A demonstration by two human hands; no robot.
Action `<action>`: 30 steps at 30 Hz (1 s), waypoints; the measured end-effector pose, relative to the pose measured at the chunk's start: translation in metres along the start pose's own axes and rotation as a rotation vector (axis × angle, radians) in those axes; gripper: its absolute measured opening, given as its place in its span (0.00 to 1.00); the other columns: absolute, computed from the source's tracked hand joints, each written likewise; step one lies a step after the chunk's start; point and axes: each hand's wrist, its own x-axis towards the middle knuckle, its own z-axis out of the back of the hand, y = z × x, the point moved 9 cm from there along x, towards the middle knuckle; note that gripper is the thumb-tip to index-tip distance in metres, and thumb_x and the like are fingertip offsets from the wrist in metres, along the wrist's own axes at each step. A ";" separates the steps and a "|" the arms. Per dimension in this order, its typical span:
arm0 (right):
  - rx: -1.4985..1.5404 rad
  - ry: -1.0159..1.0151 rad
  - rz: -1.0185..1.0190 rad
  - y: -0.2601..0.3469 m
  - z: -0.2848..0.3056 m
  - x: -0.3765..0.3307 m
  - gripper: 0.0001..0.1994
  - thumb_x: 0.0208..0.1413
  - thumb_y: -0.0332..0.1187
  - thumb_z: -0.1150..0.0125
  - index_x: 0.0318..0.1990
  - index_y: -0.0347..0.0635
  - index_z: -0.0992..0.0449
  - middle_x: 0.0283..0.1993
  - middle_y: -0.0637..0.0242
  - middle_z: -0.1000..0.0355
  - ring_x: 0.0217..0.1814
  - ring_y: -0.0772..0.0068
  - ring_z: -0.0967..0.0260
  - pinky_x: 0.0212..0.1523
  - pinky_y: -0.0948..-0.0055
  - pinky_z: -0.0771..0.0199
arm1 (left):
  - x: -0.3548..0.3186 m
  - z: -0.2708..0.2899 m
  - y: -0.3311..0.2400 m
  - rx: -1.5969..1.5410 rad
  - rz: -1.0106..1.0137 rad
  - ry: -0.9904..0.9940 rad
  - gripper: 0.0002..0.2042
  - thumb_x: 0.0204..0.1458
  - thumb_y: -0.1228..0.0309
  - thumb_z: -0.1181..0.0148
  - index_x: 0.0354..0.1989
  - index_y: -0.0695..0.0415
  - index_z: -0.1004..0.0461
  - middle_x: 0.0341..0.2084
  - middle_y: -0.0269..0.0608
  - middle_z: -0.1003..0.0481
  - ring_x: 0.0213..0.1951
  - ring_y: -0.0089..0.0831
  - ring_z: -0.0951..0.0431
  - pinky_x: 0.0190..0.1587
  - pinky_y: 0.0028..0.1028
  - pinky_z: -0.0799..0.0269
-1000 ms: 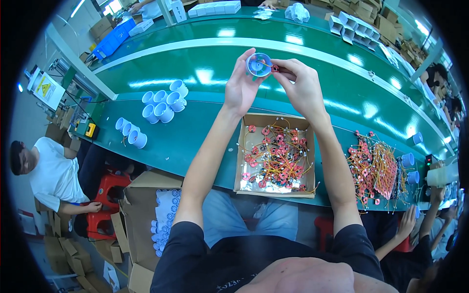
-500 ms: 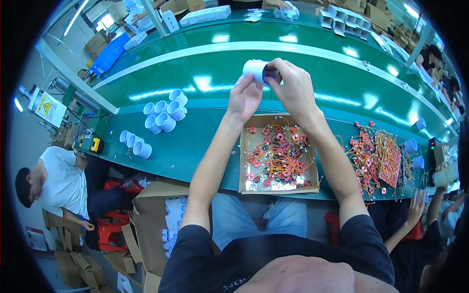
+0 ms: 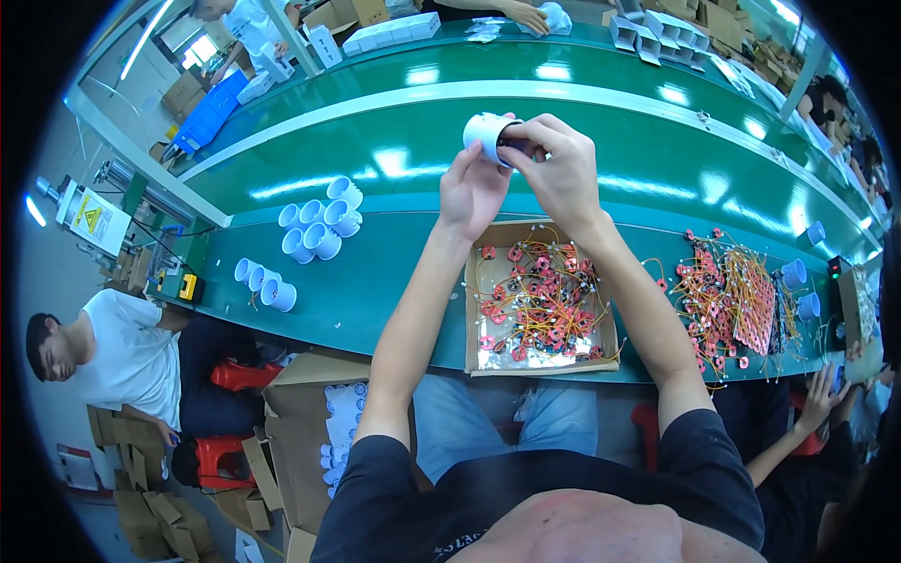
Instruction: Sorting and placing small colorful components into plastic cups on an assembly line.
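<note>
Above the green bench I hold a white plastic cup-shaped housing (image 3: 484, 137) on its side, its mouth turned right. My left hand (image 3: 474, 183) grips it from below, thumb along its near side. The fingers of my right hand (image 3: 561, 169) are closed at the mouth, partly inside it; whatever they pinch there is hidden. Below my wrists sits a shallow cardboard tray (image 3: 477, 361) holding a tangle of red round parts with yellow wires (image 3: 540, 291). To the left, several similar white housings (image 3: 322, 240) stand in a cluster, with a smaller group (image 3: 278, 294) nearer me.
More wired red parts (image 3: 741, 300) are heaped at the right, with bluish housings (image 3: 794, 273) beyond. An open carton (image 3: 300, 403) of housings stands below the bench's left part. One person (image 3: 131, 347) sits at left; a co-worker's hand (image 3: 821, 399) shows at right.
My right fingers have shifted slightly at the housing's mouth, and the housing has turned a little. The seated person at left has raised their head. A person has leaned in at the far left.
</note>
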 end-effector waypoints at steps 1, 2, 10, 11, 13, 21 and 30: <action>-0.031 -0.027 0.027 0.000 0.000 -0.002 0.08 0.42 0.25 0.32 0.33 0.38 0.21 0.29 0.62 0.27 0.25 0.70 0.28 0.26 0.74 0.30 | 0.000 -0.005 0.002 -0.009 0.024 0.027 0.26 0.55 0.57 0.48 0.59 0.60 0.39 0.59 0.43 0.35 0.59 0.32 0.36 0.64 0.32 0.46; -0.063 -0.053 0.053 0.000 0.001 -0.003 0.08 0.42 0.25 0.31 0.33 0.38 0.21 0.29 0.64 0.27 0.24 0.73 0.29 0.25 0.76 0.32 | 0.000 -0.008 0.003 -0.012 0.026 0.025 0.26 0.55 0.57 0.48 0.59 0.60 0.39 0.59 0.43 0.35 0.59 0.32 0.36 0.64 0.32 0.46; -0.256 -0.042 0.174 0.013 -0.001 -0.004 0.09 0.42 0.27 0.31 0.32 0.41 0.24 0.28 0.65 0.28 0.24 0.70 0.30 0.24 0.73 0.30 | -0.002 -0.004 0.006 0.134 0.048 0.001 0.25 0.56 0.55 0.56 0.56 0.61 0.36 0.51 0.42 0.30 0.52 0.31 0.31 0.57 0.33 0.38; -0.255 -0.042 0.175 0.014 -0.002 -0.004 0.09 0.42 0.27 0.31 0.32 0.41 0.24 0.28 0.65 0.28 0.24 0.70 0.30 0.24 0.73 0.30 | -0.002 0.002 0.007 0.131 0.050 -0.033 0.25 0.56 0.55 0.56 0.55 0.61 0.36 0.50 0.42 0.30 0.52 0.30 0.30 0.57 0.33 0.38; -0.324 -0.037 0.140 0.013 -0.004 -0.004 0.10 0.42 0.27 0.31 0.32 0.41 0.27 0.27 0.65 0.28 0.24 0.69 0.29 0.24 0.72 0.30 | -0.003 0.012 0.007 0.126 0.052 -0.101 0.24 0.56 0.55 0.55 0.54 0.60 0.36 0.50 0.41 0.30 0.51 0.30 0.30 0.56 0.33 0.37; -0.366 -0.052 0.132 0.002 -0.001 -0.003 0.13 0.42 0.28 0.31 0.32 0.42 0.32 0.26 0.64 0.28 0.25 0.67 0.28 0.24 0.71 0.30 | 0.005 0.001 0.004 0.276 -0.017 -0.066 0.21 0.59 0.57 0.53 0.54 0.59 0.37 0.47 0.41 0.29 0.50 0.30 0.29 0.55 0.34 0.35; -0.466 0.051 0.103 -0.019 -0.014 -0.008 0.11 0.46 0.27 0.36 0.35 0.43 0.34 0.29 0.61 0.26 0.29 0.56 0.26 0.25 0.63 0.29 | 0.003 0.025 0.002 0.725 -0.081 -0.229 0.19 0.59 0.64 0.46 0.54 0.62 0.39 0.46 0.43 0.30 0.48 0.28 0.28 0.44 0.30 0.28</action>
